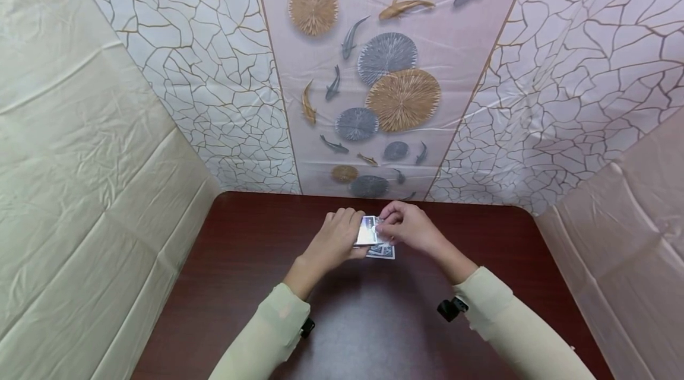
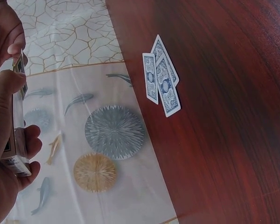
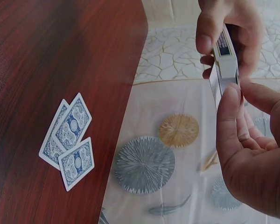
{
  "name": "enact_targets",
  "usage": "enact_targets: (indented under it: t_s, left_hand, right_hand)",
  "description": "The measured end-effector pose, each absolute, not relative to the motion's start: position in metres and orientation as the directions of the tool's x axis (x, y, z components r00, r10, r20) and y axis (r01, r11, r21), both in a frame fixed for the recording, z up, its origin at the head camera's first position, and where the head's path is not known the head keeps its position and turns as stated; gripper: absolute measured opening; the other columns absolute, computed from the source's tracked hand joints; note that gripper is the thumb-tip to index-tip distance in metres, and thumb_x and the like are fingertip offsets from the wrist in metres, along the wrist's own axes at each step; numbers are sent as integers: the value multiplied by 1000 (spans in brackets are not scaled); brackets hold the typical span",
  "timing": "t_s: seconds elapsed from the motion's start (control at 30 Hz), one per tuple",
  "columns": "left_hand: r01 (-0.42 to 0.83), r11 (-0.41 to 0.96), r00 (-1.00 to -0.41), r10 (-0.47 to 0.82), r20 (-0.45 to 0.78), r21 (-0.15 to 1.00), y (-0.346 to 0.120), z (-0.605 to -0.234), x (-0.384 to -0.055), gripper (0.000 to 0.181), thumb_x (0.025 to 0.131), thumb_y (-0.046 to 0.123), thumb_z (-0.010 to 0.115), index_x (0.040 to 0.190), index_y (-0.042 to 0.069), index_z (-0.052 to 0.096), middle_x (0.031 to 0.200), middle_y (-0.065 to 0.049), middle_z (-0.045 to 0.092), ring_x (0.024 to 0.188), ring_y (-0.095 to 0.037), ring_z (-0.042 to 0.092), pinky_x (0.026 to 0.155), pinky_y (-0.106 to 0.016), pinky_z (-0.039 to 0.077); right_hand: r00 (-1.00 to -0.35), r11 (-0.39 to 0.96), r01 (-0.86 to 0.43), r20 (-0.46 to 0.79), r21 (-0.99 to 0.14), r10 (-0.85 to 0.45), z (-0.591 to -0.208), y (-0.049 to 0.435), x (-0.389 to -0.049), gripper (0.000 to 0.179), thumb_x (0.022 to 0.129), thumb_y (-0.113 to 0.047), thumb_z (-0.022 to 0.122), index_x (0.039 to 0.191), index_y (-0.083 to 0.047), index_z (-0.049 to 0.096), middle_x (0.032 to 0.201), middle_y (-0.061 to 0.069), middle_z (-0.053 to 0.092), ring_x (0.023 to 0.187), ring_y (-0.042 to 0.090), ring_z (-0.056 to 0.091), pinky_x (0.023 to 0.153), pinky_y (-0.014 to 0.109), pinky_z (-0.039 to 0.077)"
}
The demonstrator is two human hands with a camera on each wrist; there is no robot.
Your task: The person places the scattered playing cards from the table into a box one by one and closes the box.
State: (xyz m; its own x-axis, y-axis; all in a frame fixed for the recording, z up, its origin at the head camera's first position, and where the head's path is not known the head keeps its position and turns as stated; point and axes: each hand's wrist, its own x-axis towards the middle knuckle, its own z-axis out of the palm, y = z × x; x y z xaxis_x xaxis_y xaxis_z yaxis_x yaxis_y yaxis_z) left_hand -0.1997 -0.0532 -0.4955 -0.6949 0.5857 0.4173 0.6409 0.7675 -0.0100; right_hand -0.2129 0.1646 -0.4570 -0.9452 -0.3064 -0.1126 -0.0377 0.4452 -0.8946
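My left hand point(image 1: 335, 237) grips a playing card box point(image 3: 226, 55) held up above the table, thumb on one face and fingers on the other. Shiny in the head view, the box's upper face catches the light. At the box's other end, my right hand point(image 1: 410, 227) pinches with thumb and index finger, right where the end flap sits; the fingers partly hide it. Three blue-backed playing cards point(image 3: 73, 128) lie face down on the table below, overlapping one another. In the head view the box and hands cover part of these cards point(image 1: 383, 253).
The dark red-brown wooden table point(image 1: 256, 285) ends at a patterned cloth point(image 1: 395, 95) with fish and round shapes behind it. Pale draped cloth point(image 1: 80, 160) stands along both sides. Black wrist cameras point(image 1: 451, 309) are strapped at the sleeves.
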Motion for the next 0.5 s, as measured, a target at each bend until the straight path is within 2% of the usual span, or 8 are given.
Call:
enact_targets:
  t_s: [0.17,0.33,0.5]
  left_hand:
    - [628,778,-715,572,402,11,-55,-495,-201,68,75,46,84,122,5,57,103,-4,60,93,-21,55,75,-35,44]
    - [620,784,-732,564,383,31,-60,-495,-202,68,77,46,84,123,4,57,104,-5,60,94,-22,55,77,-36,45]
    - [610,792,-744,553,375,42,-67,-496,-201,69,78,43,84,126,3,56,106,-6,61,95,-23,56,78,-37,45]
  right_hand:
    - [-939,400,8,-145,-917,-312,-454,174,-214,22,95,-8,70,110,5,62,94,16,70,77,23,70,65,35,61]
    - [-931,364,74,-196,-928,-309,-454,184,-217,22,97,-9,67,113,5,61,98,19,68,82,25,70,68,35,61]
    - [-919,328,105,-218,-939,-329,-456,193,-221,28,102,-14,62,120,7,58,108,23,68,88,22,72,74,35,62]
